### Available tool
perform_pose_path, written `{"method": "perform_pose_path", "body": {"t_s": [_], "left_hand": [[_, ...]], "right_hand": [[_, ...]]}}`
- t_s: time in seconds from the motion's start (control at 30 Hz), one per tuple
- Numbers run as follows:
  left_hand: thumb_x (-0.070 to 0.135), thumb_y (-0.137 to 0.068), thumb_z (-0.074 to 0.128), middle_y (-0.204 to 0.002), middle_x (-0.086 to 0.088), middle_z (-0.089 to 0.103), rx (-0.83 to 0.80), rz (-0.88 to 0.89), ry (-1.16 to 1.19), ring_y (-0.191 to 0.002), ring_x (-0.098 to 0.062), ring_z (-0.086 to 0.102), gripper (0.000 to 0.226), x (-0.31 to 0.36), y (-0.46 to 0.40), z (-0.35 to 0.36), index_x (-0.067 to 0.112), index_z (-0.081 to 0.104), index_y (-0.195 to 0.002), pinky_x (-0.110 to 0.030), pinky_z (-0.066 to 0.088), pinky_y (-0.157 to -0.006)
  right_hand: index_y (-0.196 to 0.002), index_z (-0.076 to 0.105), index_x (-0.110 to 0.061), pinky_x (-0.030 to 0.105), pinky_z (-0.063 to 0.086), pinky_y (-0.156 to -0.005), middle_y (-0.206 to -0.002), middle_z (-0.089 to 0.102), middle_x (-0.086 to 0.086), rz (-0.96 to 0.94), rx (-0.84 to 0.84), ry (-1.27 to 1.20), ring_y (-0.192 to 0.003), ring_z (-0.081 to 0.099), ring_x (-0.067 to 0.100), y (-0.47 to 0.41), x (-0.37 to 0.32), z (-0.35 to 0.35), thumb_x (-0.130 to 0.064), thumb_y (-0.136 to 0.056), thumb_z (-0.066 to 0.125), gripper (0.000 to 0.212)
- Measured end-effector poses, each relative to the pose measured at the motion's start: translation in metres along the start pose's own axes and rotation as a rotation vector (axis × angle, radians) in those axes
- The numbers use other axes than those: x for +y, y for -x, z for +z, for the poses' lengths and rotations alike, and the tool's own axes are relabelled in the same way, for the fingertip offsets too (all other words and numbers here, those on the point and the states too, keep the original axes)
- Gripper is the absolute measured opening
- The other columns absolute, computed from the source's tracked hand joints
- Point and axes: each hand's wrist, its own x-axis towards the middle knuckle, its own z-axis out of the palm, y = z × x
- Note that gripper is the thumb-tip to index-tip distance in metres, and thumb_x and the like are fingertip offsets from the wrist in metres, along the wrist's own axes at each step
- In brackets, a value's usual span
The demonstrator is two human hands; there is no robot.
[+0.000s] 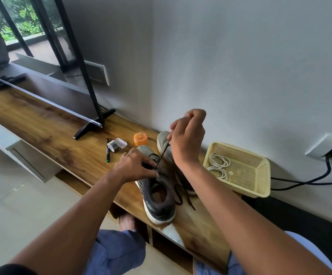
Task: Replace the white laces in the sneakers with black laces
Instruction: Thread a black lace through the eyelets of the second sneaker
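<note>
Black lace (162, 155) being threaded through near shoe (158, 193), left of basket (238, 169).
Right hand (187, 141) pinches lace taut; left hand (135, 165) presses shoe. Next, likely: feed the following eyelet.

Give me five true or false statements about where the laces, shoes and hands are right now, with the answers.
1. The right hand pinches a black lace pulled up taut. True.
2. The white laces lie in the cream basket. True.
3. The left hand is holding the pen. False: it rests on the near sneaker; the pen lies on the wooden shelf.
4. The basket sits left of the sneakers. False: right.
5. An orange cap stands behind the sneakers. True.
</note>
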Motion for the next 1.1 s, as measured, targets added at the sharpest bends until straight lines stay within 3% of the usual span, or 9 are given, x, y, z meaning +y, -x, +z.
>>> {"method": "perform_pose_path", "body": {"t_s": [0.13, 0.23, 0.37, 0.47, 0.57, 0.7, 0.8, 0.97, 1.1], "left_hand": [[0.066, -0.074, 0.081, -0.141, 0.003, 0.035, -0.004, -0.016, 0.015, -0.138, -0.027, 0.029, 0.036, 0.004, 0.004, 0.000, 0.058, 0.066, -0.106, -0.049, 0.040, -0.108], [0.060, -0.080, 0.078, -0.147, 0.003, 0.033, 0.006, 0.014, 0.037, -0.144, -0.030, 0.023, 0.039, 0.009, 0.009, 0.000, 0.056, 0.064, -0.116, -0.051, 0.035, -0.111], [0.065, -0.078, 0.075, -0.156, 0.001, 0.031, 0.052, 0.013, 0.022, -0.148, -0.034, 0.019, 0.057, 0.010, 0.008, 0.001, 0.056, 0.053, -0.130, -0.058, 0.029, -0.116], [0.072, -0.070, 0.069, -0.158, 0.002, 0.031, 0.062, 0.003, 0.043, -0.149, -0.035, 0.018, 0.068, 0.008, 0.008, 0.004, 0.058, 0.050, -0.134, -0.060, 0.028, -0.117], [0.080, -0.064, 0.061, -0.160, 0.004, 0.029, 0.030, 0.000, 0.025, -0.151, -0.035, 0.015, 0.077, 0.008, 0.009, 0.003, 0.060, 0.048, -0.138, -0.061, 0.026, -0.119], [0.067, -0.082, 0.070, -0.161, 0.010, 0.026, 0.028, 0.035, -0.026, -0.152, -0.033, 0.011, 0.057, 0.008, 0.008, 0.002, 0.060, 0.052, -0.136, -0.060, 0.023, -0.119], [0.063, -0.082, 0.069, -0.163, 0.012, 0.023, 0.018, 0.027, -0.052, -0.154, -0.035, 0.007, 0.052, 0.008, 0.007, 0.001, 0.063, 0.055, -0.131, -0.062, 0.023, -0.118], [0.062, -0.081, 0.076, -0.170, 0.011, 0.011, 0.026, -0.005, -0.074, -0.157, -0.031, -0.009, 0.042, 0.010, 0.009, -0.002, 0.065, 0.060, -0.119, -0.070, 0.013, -0.121], [0.063, -0.076, 0.080, -0.170, 0.012, 0.010, 0.021, -0.033, -0.028, -0.157, -0.032, -0.010, 0.037, 0.009, 0.011, -0.003, 0.072, 0.056, -0.103, -0.070, 0.012, -0.122]], "right_hand": [[-0.100, 0.051, -0.012, 0.041, 0.047, -0.059, -0.071, 0.064, 0.008, 0.002, -0.063, 0.147, -0.065, 0.060, 0.031, -0.016, -0.003, -0.002, -0.021, -0.100, 0.042, 0.013], [-0.098, 0.066, -0.010, 0.041, 0.059, -0.068, -0.081, 0.073, 0.008, 0.113, -0.561, 0.557, -0.071, 0.069, 0.025, -0.014, 0.007, -0.012, -0.034, -0.101, 0.048, 0.030], [-0.103, 0.065, -0.009, 0.027, 0.051, -0.045, -0.065, 0.070, 0.006, 0.221, -1.070, 0.901, -0.040, 0.058, 0.014, 0.009, 0.019, -0.014, -0.033, -0.108, 0.042, 0.033], [-0.113, 0.063, -0.006, 0.040, 0.056, -0.075, -0.098, 0.071, 0.014, 0.137, -1.208, 1.051, -0.083, 0.069, 0.030, 0.020, 0.028, -0.010, -0.023, -0.105, 0.047, 0.025], [-0.124, 0.061, -0.012, 0.041, 0.050, -0.078, -0.118, 0.066, 0.012, 0.064, -1.193, 1.081, -0.106, 0.065, 0.034, 0.024, 0.034, -0.010, -0.024, -0.104, 0.051, 0.025], [-0.121, 0.061, -0.017, 0.044, 0.055, -0.081, -0.116, 0.067, 0.009, -0.010, -1.129, 1.029, -0.106, 0.066, 0.033, 0.025, 0.043, -0.009, -0.021, -0.101, 0.053, 0.022], [-0.103, 0.061, -0.022, 0.042, 0.055, -0.080, -0.103, 0.066, 0.003, 0.079, -1.084, 0.863, -0.096, 0.065, 0.027, 0.022, 0.049, -0.007, -0.030, -0.100, 0.050, 0.014], [-0.064, 0.051, -0.009, 0.036, 0.043, -0.055, -0.056, 0.049, 0.003, 0.112, -0.799, 0.488, -0.054, 0.046, 0.016, 0.007, 0.032, -0.004, -0.027, -0.092, 0.057, 0.034], [-0.059, 0.046, -0.004, 0.029, 0.027, -0.049, -0.057, 0.036, 0.010, 0.264, -0.531, -0.002, -0.052, 0.030, 0.015, -0.014, -0.001, -0.006, -0.022, -0.079, 0.058, 0.030]]}}
